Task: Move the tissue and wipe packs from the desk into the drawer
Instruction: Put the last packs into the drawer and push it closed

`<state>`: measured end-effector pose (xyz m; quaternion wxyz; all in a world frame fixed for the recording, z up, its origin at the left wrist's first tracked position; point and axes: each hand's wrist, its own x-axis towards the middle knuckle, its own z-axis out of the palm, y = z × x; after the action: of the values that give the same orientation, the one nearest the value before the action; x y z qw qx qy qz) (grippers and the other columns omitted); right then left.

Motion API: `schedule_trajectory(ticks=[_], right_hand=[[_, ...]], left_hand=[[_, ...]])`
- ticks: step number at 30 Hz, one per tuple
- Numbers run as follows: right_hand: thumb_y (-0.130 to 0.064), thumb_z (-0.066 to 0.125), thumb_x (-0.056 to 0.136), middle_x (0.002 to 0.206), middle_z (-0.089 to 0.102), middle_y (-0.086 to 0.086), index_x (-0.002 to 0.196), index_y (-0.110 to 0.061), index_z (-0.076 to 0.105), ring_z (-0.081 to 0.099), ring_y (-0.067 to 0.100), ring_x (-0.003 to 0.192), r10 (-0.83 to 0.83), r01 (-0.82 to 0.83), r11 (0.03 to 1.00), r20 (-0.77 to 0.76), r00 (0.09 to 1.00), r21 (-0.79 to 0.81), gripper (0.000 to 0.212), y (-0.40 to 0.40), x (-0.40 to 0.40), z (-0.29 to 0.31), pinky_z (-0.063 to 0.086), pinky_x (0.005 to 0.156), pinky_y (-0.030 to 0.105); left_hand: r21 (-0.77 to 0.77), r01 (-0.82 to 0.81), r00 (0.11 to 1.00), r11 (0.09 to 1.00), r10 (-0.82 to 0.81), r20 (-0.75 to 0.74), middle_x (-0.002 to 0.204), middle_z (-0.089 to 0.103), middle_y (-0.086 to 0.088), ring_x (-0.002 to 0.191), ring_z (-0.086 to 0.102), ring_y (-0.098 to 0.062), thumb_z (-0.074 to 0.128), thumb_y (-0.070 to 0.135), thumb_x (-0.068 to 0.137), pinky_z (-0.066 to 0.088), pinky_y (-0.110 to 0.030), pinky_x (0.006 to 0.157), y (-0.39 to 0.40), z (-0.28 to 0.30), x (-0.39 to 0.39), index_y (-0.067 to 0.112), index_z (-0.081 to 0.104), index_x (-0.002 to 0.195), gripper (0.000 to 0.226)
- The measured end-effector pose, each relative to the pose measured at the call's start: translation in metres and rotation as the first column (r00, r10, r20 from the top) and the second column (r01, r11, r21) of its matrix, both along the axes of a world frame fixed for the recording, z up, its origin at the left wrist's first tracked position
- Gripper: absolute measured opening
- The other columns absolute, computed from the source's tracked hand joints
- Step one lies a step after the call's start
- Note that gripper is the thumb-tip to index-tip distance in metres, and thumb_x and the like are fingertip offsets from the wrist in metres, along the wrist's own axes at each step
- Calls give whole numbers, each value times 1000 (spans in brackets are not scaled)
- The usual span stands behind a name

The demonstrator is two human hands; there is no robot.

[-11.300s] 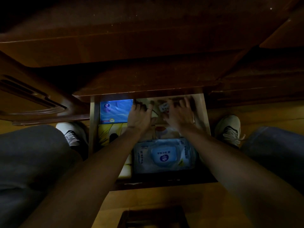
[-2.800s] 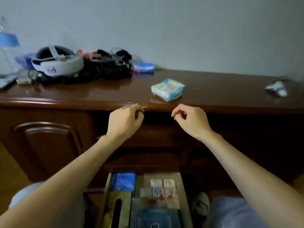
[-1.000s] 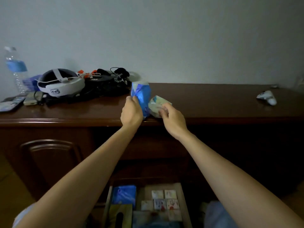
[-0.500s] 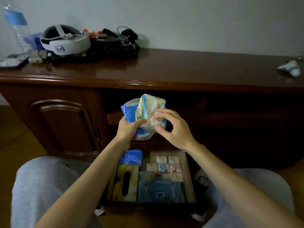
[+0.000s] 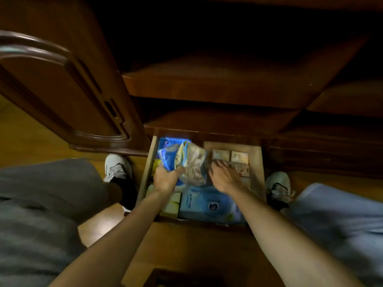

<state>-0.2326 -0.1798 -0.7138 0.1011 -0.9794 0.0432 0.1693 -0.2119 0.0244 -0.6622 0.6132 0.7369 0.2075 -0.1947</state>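
I look straight down into the open bottom drawer [image 5: 257,168]. My left hand [image 5: 164,179] grips two soft packs held upright together over the drawer: a blue pack [image 5: 169,160] and a pale yellow-white tissue pack [image 5: 192,162]. My right hand [image 5: 222,177] is beside them with fingers spread flat on the small sachets [image 5: 230,157] at the drawer's back right. A large blue wipe pack [image 5: 207,204] lies at the drawer's front. Another blue pack [image 5: 172,140] lies at the back left.
A yellow box [image 5: 172,204] lies along the drawer's left side. The desk's cabinet door [image 5: 62,90] is at the left and dark shelves hang above the drawer. My knees and two white shoes [image 5: 117,166] [image 5: 277,185] flank the drawer on the wooden floor.
Both packs came off the desk top and moved down into the drawer opening. My right hand let go of them and now rests on the sachets. My view has tipped downward.
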Motion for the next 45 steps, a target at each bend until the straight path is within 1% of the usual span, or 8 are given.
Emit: schedule_trajectory(ticks=[5, 13, 17, 22, 26, 32, 39, 45], right_hand=[[-42, 39, 104, 170, 6, 7, 163, -14, 7, 10, 28, 154, 22, -43, 989, -153, 988, -141, 72, -14, 39, -41, 10, 124, 50], [-54, 19, 104, 160, 37, 5, 155, -13, 34, 29, 23, 148, 25, -28, 988, -22, 999, -155, 67, -44, 29, -55, 10, 123, 48], [-43, 35, 104, 129, 62, 5, 131, -19, 57, 54, 25, 123, -256, 233, 963, 184, 949, 136, 42, -29, 23, -38, 43, 99, 40], [-66, 55, 92, 120, 55, -20, 141, -25, 45, 55, -1, 101, -447, 558, 346, -391, 805, 754, 65, -6, -1, 2, 40, 70, 21], [-21, 61, 100, 122, 66, -3, 144, -22, 41, 63, -3, 86, -626, 554, 426, -209, 751, 716, 49, -18, -13, 6, 48, 63, 12], [-1, 47, 99, 154, 42, 13, 157, -14, 25, 46, 32, 137, -738, 672, 562, -74, 671, 482, 64, -75, -11, 16, 39, 109, 37], [-4, 51, 97, 157, 37, 17, 157, -11, 24, 45, 36, 137, -875, 802, 404, -68, 479, 441, 65, -58, -1, -5, 38, 106, 38], [-12, 63, 94, 159, 25, 27, 153, -2, 30, 31, 43, 145, -412, 472, 877, 369, 833, -87, 68, -36, -5, -15, 32, 117, 50]], left_hand=[[-48, -14, 999, 999, 12, -40, 100, 75, -11, 84, 76, -23, 75, 8, 83, 60, -34, 60, -7, -24, 11, 8, 64, 112, 32], [-38, -15, 1000, 999, 14, -22, 92, 75, 2, 72, 74, -8, 73, 9, 86, 54, -21, 49, -20, -37, 13, 24, 65, 100, 22], [-62, -4, 999, 998, 1, -48, 89, 75, 2, 65, 73, -7, 76, 11, 84, 52, -20, 46, -31, -35, 14, 21, 64, 100, 22], [-50, -51, 996, 997, 47, -78, 65, 66, 4, 36, 53, 0, 79, 19, 82, 38, -14, 34, -42, -36, 8, 10, 68, 101, 24], [-41, 54, 998, 998, -56, -40, 72, 71, -8, 44, 58, -7, 73, 43, 87, 43, -19, 41, -51, -38, -2, 11, 70, 96, 34], [-4, -61, 997, 998, 60, -53, 115, 68, -20, 100, 68, -36, 69, 22, 91, 57, -53, 88, -45, -38, -4, 2, 52, 123, 41], [-44, -89, 995, 995, 86, -49, 107, 71, -17, 95, 70, -33, 66, 13, 92, 58, -51, 86, -38, -39, 5, 9, 59, 107, 17], [-42, -114, 991, 993, 110, -75, 101, 72, -13, 94, 71, -32, 70, 15, 90, 59, -49, 85, -38, -45, 9, 9, 62, 107, 19]])
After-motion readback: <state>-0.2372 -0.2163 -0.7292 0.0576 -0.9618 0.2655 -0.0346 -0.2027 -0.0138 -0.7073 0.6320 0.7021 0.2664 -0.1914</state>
